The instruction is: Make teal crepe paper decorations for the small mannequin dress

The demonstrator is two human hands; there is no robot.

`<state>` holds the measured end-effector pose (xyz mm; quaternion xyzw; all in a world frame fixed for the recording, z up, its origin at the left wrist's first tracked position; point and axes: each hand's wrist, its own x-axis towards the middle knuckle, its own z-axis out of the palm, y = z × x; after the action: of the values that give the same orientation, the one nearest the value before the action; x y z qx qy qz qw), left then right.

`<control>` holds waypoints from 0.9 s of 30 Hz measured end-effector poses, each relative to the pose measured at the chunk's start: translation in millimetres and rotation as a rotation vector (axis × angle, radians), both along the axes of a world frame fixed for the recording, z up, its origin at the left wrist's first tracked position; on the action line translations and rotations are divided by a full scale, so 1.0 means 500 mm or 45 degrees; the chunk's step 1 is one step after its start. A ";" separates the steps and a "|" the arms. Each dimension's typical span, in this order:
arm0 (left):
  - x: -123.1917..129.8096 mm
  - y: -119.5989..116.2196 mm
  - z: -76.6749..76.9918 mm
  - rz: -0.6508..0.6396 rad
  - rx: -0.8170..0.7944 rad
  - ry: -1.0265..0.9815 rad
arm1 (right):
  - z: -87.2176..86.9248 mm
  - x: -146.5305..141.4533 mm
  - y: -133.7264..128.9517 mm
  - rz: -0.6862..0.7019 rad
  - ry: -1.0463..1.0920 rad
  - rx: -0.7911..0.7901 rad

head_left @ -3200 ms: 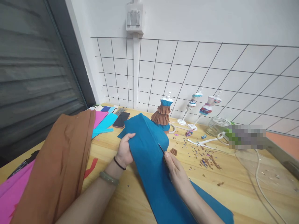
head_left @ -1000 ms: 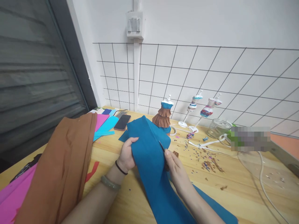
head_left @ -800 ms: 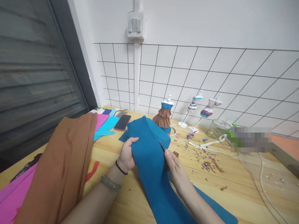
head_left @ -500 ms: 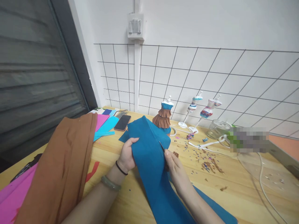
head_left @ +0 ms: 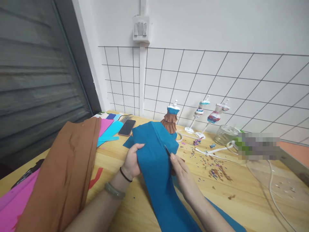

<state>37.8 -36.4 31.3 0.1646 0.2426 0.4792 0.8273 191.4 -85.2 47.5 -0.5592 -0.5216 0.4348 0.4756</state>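
Note:
A long strip of blue crepe paper (head_left: 154,167) is raised over the table and trails toward me. My left hand (head_left: 132,162) pinches its left edge, thumb on top and fingers hidden underneath. On the right edge, my right hand (head_left: 182,174) is closed around dark scissors (head_left: 167,150). One narrow blade lies over the paper; the handles are mostly hidden by the fingers. Just behind the paper stands a small dress form (head_left: 170,117) with a blue top and ruffled brown skirt, its lower part partly covered.
Brown paper (head_left: 65,161) and pink paper (head_left: 19,199) lie at left. Behind them are light-blue sheets (head_left: 112,130) and a phone (head_left: 127,127). Two white mannequins (head_left: 214,116), a glass jar (head_left: 227,133), scattered scraps (head_left: 217,172) and a white cable (head_left: 271,183) are at right.
The blue paper's far right corner has shifted slightly right and covers more of the brown skirt. My right hand has moved slightly right, still gripping the scissors. My left hand keeps its hold.

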 end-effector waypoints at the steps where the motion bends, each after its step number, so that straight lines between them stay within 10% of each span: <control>1: 0.000 0.000 0.000 -0.014 0.004 -0.001 | 0.002 -0.001 0.000 0.005 -0.003 0.003; 27: -0.001 -0.001 -0.005 -0.089 0.066 -0.066 | 0.005 -0.007 0.008 0.017 -0.035 0.047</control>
<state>37.2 -37.2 28.8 0.1817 0.2028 0.4603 0.8450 187.8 -81.4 50.1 -0.5528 -0.5399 0.4204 0.4757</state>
